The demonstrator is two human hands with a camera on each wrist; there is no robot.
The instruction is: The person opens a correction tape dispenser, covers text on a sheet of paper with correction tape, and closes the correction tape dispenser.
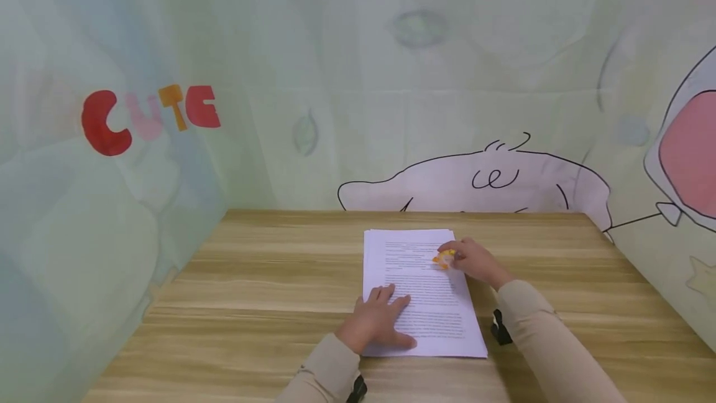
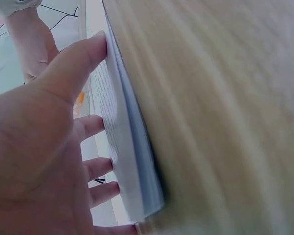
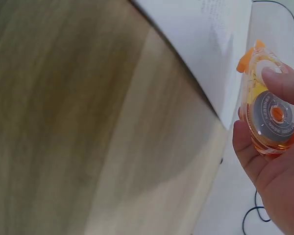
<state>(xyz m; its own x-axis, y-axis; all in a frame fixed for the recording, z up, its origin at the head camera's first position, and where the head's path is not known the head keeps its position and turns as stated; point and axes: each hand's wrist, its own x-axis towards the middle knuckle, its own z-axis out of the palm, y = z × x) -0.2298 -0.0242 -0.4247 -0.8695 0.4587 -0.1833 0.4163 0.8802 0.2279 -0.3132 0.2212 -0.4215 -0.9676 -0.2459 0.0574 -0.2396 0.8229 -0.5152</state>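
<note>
A stack of printed paper (image 1: 425,322) lies on the wooden table, its lines of text running across the top sheet. My left hand (image 1: 380,321) rests on the lower left of the stack with fingers spread; in the left wrist view its fingertips (image 2: 104,166) touch the top sheet. Between thumb and fingers, my right hand (image 1: 475,261) holds an orange, see-through correction tape (image 3: 274,115) over the upper right of the page. Its orange tip (image 3: 245,61) points toward the paper in the right wrist view.
The wooden table (image 1: 268,278) extends to both sides of the stack. Behind it hangs a pale printed curtain (image 1: 279,48) with cartoon drawings and coloured letters. Black straps (image 1: 501,328) show near both wrists.
</note>
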